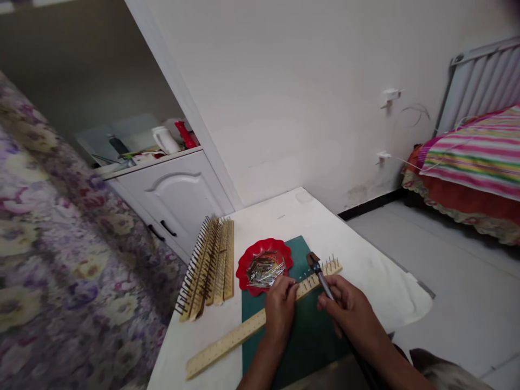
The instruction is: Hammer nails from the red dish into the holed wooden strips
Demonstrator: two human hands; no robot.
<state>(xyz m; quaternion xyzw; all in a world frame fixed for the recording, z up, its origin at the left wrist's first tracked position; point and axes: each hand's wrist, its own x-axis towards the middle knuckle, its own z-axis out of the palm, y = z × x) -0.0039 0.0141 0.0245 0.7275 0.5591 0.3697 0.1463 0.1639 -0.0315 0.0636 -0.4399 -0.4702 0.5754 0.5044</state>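
Observation:
A hammer (324, 283) is gripped in my right hand (351, 309), its head raised above a pale wooden strip (231, 339). The strip lies slantwise, with rows of small holes and several nails (332, 264) standing in its far right part. My left hand (280, 306) rests over the strip. Its thumb and forefinger are pinched at the end of the nail row on what looks like a nail, mostly hidden by the fingertips. Beneath the strip is a green cutting mat (309, 336). A red scalloped bowl (242, 266) with many loose nails (264, 269) stands just beyond my left hand.
Several wooden strips full of upright nails (209, 260) lie at the left of the white table (280, 211). Behind stands a white cabinet (182, 189) with a white jug (166, 140). A floral curtain (81, 260) hangs left; a bed (475, 157) is at right.

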